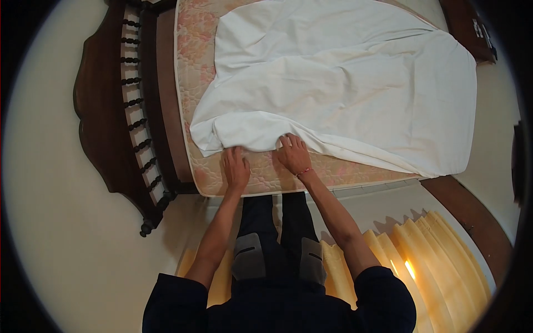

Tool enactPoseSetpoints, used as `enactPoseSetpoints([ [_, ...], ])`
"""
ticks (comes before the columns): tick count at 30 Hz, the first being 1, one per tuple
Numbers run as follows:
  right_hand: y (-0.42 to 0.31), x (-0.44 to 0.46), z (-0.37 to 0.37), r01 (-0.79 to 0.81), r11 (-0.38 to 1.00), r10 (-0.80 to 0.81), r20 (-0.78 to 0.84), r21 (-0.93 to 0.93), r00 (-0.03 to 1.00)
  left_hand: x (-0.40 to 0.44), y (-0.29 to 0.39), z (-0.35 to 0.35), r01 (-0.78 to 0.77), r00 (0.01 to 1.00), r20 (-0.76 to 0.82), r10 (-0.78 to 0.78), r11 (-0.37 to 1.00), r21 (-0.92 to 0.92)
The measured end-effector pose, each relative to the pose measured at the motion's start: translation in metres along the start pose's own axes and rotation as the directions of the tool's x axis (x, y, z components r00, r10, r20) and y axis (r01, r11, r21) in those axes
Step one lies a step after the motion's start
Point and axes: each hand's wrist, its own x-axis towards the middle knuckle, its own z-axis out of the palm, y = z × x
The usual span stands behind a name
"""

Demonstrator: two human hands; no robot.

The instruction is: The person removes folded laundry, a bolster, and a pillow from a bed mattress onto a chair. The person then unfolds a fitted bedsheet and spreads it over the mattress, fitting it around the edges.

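Note:
A white bed sheet (pixel 355 94) lies wrinkled over a floral quilted mattress (pixel 194 55), its near edge bunched and folded back. My left hand (pixel 237 168) is at that near edge, its curled fingertips at the cloth and its thumb side over the mattress. To its right, my right hand (pixel 293 155) has its bent fingers over the same edge, closed on the fabric. The fold of sheet between the two hands is raised and rumpled. The undersides of my fingers are hidden.
A dark wooden headboard (pixel 100 100) with turned spindles stands at the left. Yellow curtains (pixel 438 255) hang behind me at the lower right. Dark wooden furniture (pixel 472 30) is at the upper right. My legs stand close against the mattress side.

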Motion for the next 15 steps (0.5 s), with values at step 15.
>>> enactPoseSetpoints([
  [15, 0.059, 0.067, -0.025, -0.297, 0.881, 0.224, 0.228, 0.369, 0.948, 0.125, 0.001, -0.040, -0.301, 0.944, 0.180, 0.275, 0.944, 0.136],
])
